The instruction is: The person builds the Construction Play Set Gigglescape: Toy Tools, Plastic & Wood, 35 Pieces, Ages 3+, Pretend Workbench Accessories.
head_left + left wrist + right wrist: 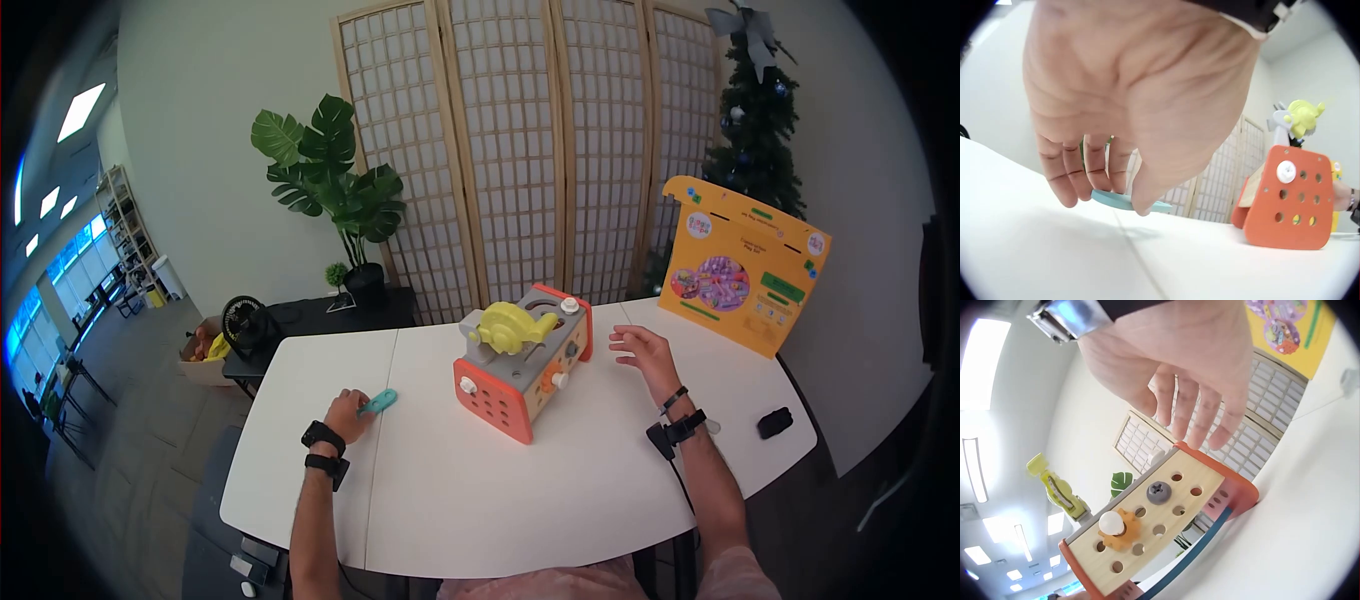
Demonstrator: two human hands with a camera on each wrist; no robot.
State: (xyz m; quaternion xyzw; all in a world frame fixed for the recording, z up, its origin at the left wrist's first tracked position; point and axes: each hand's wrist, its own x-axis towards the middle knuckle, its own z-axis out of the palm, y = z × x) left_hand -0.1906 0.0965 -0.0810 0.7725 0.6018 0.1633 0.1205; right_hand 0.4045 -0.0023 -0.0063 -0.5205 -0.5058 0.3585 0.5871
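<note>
On the white table, my left hand [347,415] pinches a flat teal piece [380,401]; the left wrist view shows thumb and fingers at the edges of the teal piece [1114,199], just above the tabletop. A toy workbench with orange-red end panels [494,403] and a grey top stands between my hands, a yellow toy [512,328] on top. My right hand [648,358] is raised to the right of the bench, holding nothing, fingers loosely bent. In the right wrist view the bench's wooden side [1159,530] has round holes, a grey screw [1159,492] and an orange gear [1120,530].
A yellow-orange box [745,265] stands at the table's back right. Near the right edge lies a small black object [774,423]. Behind the white table [450,520] are a folding screen [510,150], a potted plant [366,280] and a decorated tree [752,140].
</note>
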